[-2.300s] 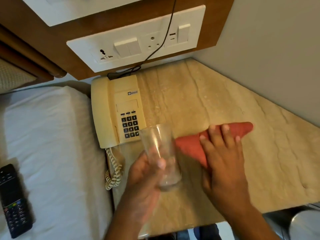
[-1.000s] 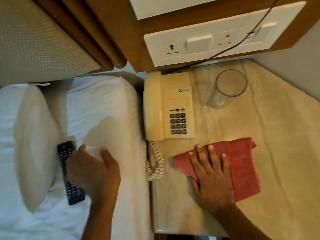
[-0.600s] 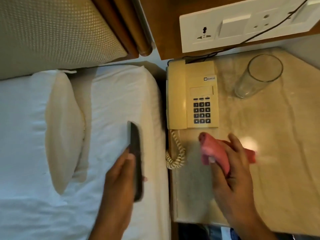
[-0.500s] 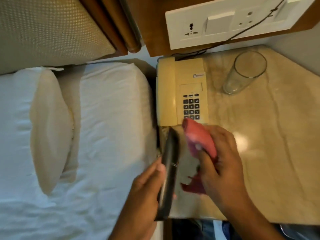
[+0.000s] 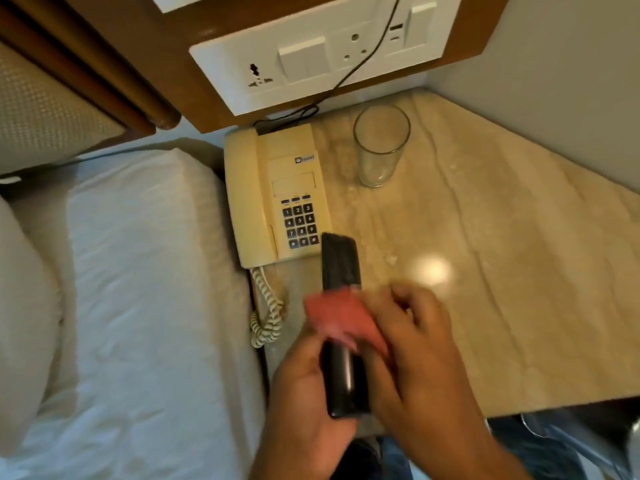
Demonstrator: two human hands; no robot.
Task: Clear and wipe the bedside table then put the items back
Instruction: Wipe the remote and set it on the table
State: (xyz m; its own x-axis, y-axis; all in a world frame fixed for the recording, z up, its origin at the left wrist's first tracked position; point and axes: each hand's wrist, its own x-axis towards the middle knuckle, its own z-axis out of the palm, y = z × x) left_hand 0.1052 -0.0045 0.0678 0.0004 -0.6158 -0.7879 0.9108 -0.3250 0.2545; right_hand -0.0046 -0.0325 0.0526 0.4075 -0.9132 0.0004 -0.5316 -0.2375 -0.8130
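My left hand (image 5: 304, 386) grips the lower end of a black remote control (image 5: 340, 268), held lengthwise above the front left of the marble bedside table (image 5: 519, 271). My right hand (image 5: 419, 348) presses a red cloth (image 5: 337, 318) across the middle of the remote; the cloth is blurred. A cream telephone (image 5: 270, 199) lies at the table's left edge, its coiled cord (image 5: 266, 310) hanging by the front. An empty clear glass (image 5: 379, 147) stands upright behind it, to the right of the telephone.
A bed with a white sheet (image 5: 145, 289) and a pillow (image 5: 20, 323) lies left of the table. A white switch and socket panel (image 5: 311, 53) with a black cable (image 5: 360, 60) is on the wooden wall board behind. A grey wall (image 5: 571, 81) borders the table's right.
My left hand took the remote off the bed and brought it over the table. My right hand lifted the red cloth off the table top and laid it on the remote.
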